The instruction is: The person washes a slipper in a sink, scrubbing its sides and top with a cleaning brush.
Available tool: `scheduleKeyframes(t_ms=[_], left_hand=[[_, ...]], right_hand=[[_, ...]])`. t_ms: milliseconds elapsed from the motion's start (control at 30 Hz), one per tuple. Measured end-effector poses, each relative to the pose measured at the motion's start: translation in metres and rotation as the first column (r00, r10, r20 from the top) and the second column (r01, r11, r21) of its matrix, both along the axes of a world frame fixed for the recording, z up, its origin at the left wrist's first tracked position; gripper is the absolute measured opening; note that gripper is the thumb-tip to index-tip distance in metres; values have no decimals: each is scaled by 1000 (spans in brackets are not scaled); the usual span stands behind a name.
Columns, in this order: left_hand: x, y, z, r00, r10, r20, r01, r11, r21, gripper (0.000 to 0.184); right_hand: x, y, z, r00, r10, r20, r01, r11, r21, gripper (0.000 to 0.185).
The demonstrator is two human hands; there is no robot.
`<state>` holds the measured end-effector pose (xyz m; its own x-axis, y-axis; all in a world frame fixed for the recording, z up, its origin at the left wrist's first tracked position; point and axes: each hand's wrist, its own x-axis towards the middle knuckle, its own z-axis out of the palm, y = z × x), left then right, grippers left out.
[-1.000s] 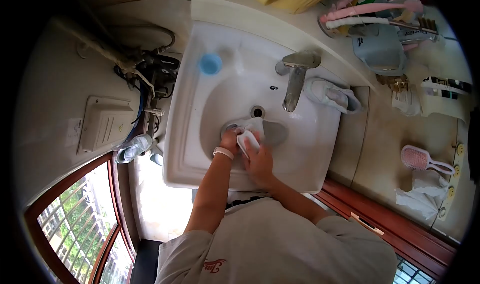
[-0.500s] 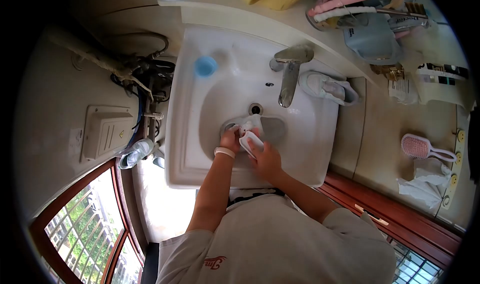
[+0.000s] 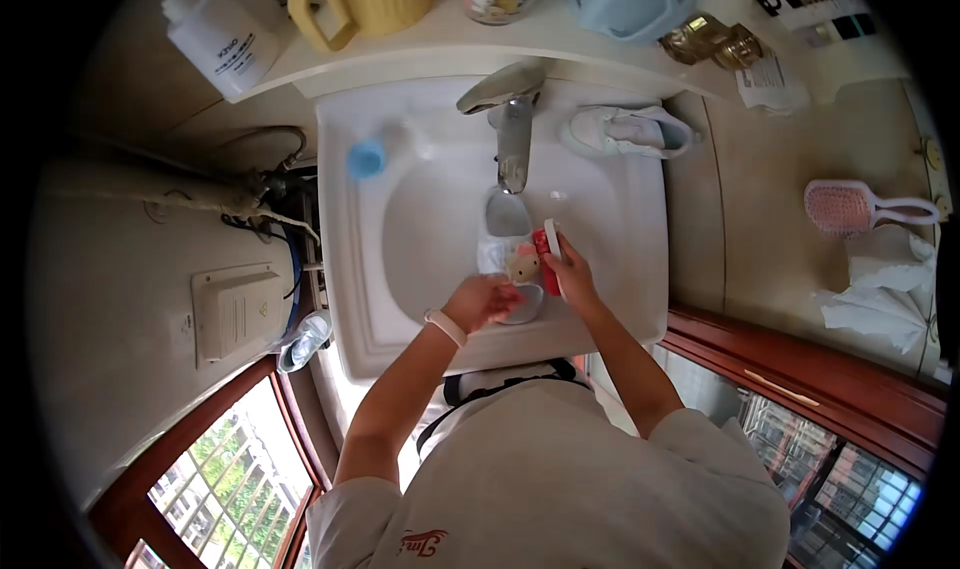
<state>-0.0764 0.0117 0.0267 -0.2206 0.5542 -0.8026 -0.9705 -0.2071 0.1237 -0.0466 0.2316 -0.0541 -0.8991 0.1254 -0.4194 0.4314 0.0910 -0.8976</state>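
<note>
A white shoe (image 3: 495, 254) with a cartoon character decoration lies lengthwise in the sink (image 3: 425, 194), one end under the tap (image 3: 514, 144). My left hand (image 3: 483, 302) is closed at the near left side of the shoe; its fingertips are partly blurred. My right hand (image 3: 576, 275) grips a small red and white scrub brush (image 3: 549, 254), turned on edge just right of the decoration. A second white shoe (image 3: 625, 132) rests on the back right corner of the sink.
A light blue cup (image 3: 366, 159) stands at the sink's back left. On the shelf behind are a pump bottle (image 3: 225, 51), a yellow mug (image 3: 375, 4) and a blue mug (image 3: 622, 4). A pink hairbrush (image 3: 842, 207) and crumpled tissue (image 3: 885, 279) lie on the right counter.
The shoe has turned lengthwise toward the tap. My right hand has moved right, tilting the brush onto its edge. My left hand has shifted to the shoe's near end. The view has shifted.
</note>
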Motion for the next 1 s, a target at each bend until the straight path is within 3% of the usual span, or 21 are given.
scheduleKeyframes(t_ms=[33, 67, 100, 133, 167, 233, 267, 333, 400, 467, 500, 533, 600, 633, 667, 700, 767, 800, 867, 933, 1000], left_hand=[[-15, -6, 11, 858, -363, -363, 268, 920, -285, 34], [-23, -7, 14, 523, -631, -573, 154, 731, -665, 47], [-30, -1, 10, 261, -695, -670, -40, 685, -727, 55], [-33, 6, 1, -21, -737, -675, -246, 658, -711, 64], [-36, 14, -7, -39, -737, -675, -236, 663, -710, 64], [-43, 30, -15, -423, -763, -488, -60, 562, -825, 84], [-47, 34, -18, -440, -755, -486, -54, 562, -825, 84], [-52, 37, -15, -411, -823, -392, 123, 376, -919, 96], [-44, 34, -20, -373, -823, -429, 101, 424, -900, 85], [-30, 32, -27, 73, -731, -678, -109, 670, -734, 79], [-25, 35, -20, 187, -741, -645, -147, 628, -764, 73], [-17, 34, -22, 184, -748, -638, -138, 623, -770, 73], [0, 31, -32, 358, -680, -640, -10, 683, -731, 74], [8, 31, -44, 256, -646, -719, -68, 730, -680, 76], [10, 26, -58, 257, -652, -714, -60, 726, -685, 76], [4, 23, -58, 450, -472, -758, -36, 839, -543, 78], [-2, 28, -60, 761, -104, -640, -154, 930, -334, 71], [-6, 31, -67, 762, -105, -638, -153, 929, -336, 71], [-10, 36, -81, 701, -563, -439, -2, 614, -790, 61], [-25, 42, -63, 703, -603, -377, 55, 575, -817, 54], [-49, 32, -62, 905, -393, -161, 324, 884, -337, 51]], right_hand=[[4, -2, 6, 997, -74, 1, 74, 993, -90, 61], [9, -2, 9, 995, -98, -2, 98, 991, -95, 61], [15, 0, 10, 995, -94, 17, 95, 994, -58, 61], [20, 0, 13, 995, -89, 38, 90, 996, -18, 61], [25, -1, 14, 993, -109, 33, 110, 994, -19, 61], [30, -5, 21, 988, -138, -63, 137, 990, -21, 62], [30, -3, 25, 985, -156, -68, 155, 988, -22, 62], [36, 1, 39, 991, -126, -47, 128, 991, 45, 63], [38, 6, 50, 987, -142, -82, 153, 977, 150, 62], [41, 10, 54, 995, -96, 30, 85, 963, 257, 58], [39, 7, 59, 994, -105, 34, 93, 964, 248, 58], [35, 4, 66, 999, -53, -11, 53, 953, 298, 57], [29, -3, 60, 999, 2, -49, 15, 938, 346, 57], [28, -9, 51, 999, 46, -29, -32, 928, 371, 57], [28, -14, 43, 996, 89, -6, -79, 916, 393, 58], [27, -19, 51, 993, 91, 74, -114, 890, 441, 57], [28, -20, 45, 995, 59, 78, -87, 900, 426, 57], [26, -20, 44, 997, 35, 75, -63, 907, 416, 57], [23, -19, 43, 988, 41, 146, -96, 913, 397, 57], [22, -19, 45, 976, 42, 215, -124, 915, 383, 57], [25, -25, 47, 971, -2, 240, -35, 988, 148, 54]])
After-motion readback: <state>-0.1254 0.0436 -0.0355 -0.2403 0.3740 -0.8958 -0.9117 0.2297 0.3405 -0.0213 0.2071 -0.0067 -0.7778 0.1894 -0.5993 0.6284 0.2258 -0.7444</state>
